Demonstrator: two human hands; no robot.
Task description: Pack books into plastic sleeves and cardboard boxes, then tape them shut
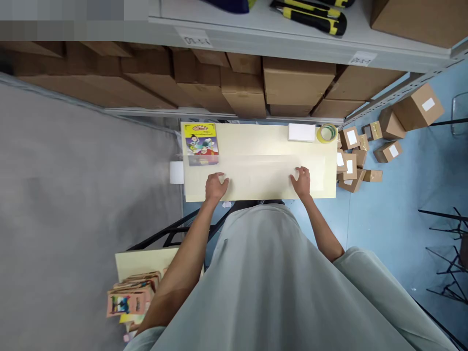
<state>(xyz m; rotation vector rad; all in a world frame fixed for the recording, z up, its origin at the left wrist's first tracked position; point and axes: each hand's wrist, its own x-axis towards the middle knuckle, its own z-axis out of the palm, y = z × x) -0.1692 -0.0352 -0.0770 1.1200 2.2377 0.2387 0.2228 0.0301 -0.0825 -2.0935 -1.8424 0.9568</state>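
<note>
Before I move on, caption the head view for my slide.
Left hand and right hand at a translucent sheet partly covering a colourful book on a cream table.

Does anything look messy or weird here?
Yes, the small cardboard boxes right of the table look messy: they lie jumbled at different angles, while the shelf boxes stand packed side by side.

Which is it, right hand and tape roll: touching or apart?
Apart: the head view shows pale tabletop between the right hand and the tape roll.
</note>
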